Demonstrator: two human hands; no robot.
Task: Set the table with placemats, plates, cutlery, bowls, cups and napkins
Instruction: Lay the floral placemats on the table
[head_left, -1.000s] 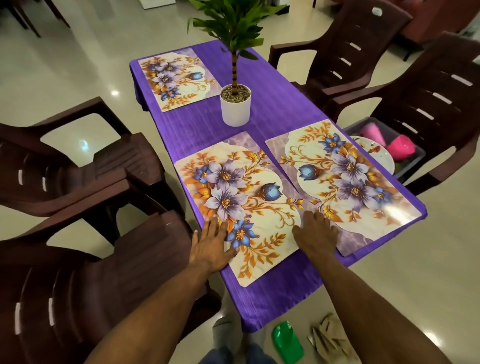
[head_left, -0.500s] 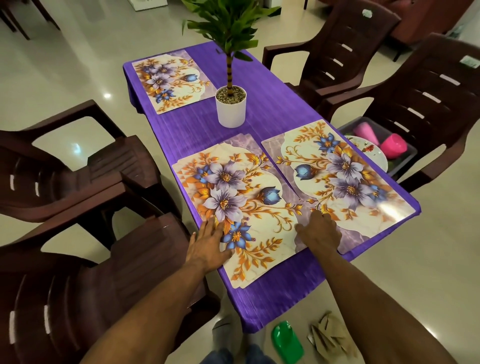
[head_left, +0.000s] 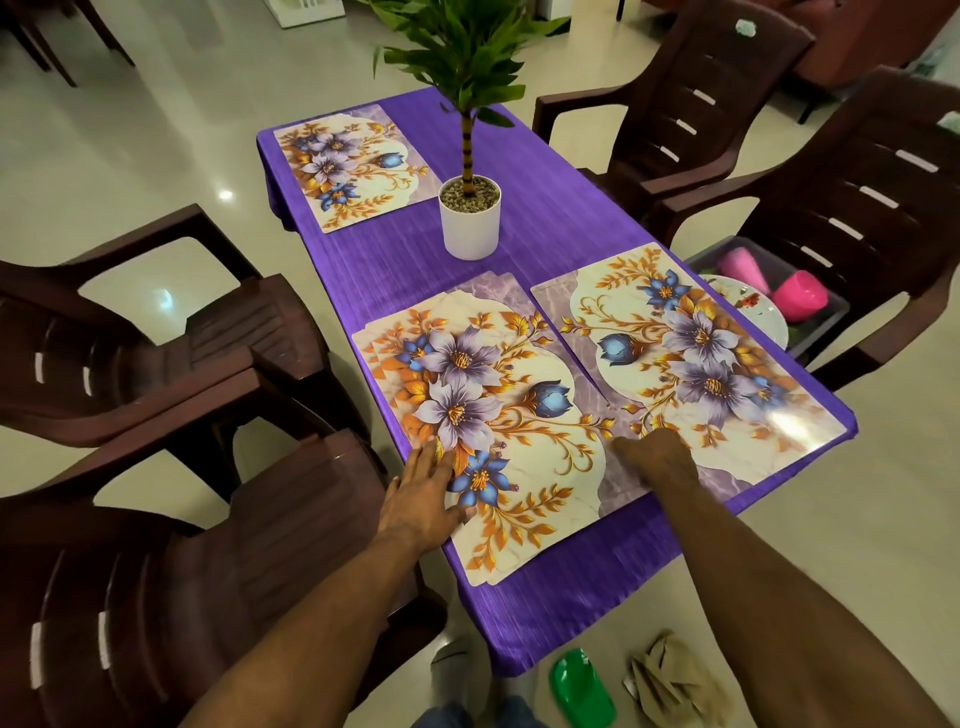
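Head view shows brown chairs (head_left: 218, 364) crowding the purple table (head_left: 545, 197), a potted plant (head_left: 470, 218) at its middle, and a bin (head_left: 826, 312) of pink cups (head_left: 800, 301) on one seat. Three flowered placemats lie flat: one at the far corner (head_left: 353, 166), two side by side near the person. The left hand (head_left: 423, 499) presses spread fingers on the near-left placemat (head_left: 493, 415); the right hand (head_left: 654, 457) rests flat between that and the near-right placemat (head_left: 685, 343).

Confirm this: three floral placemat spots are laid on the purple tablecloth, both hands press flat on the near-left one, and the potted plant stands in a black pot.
Not quite: the pot is white, not black, as the head view shows. The rest holds: placemats lie far left, near left and near right on the purple tablecloth, with the left hand and right hand flat on the near-left one.
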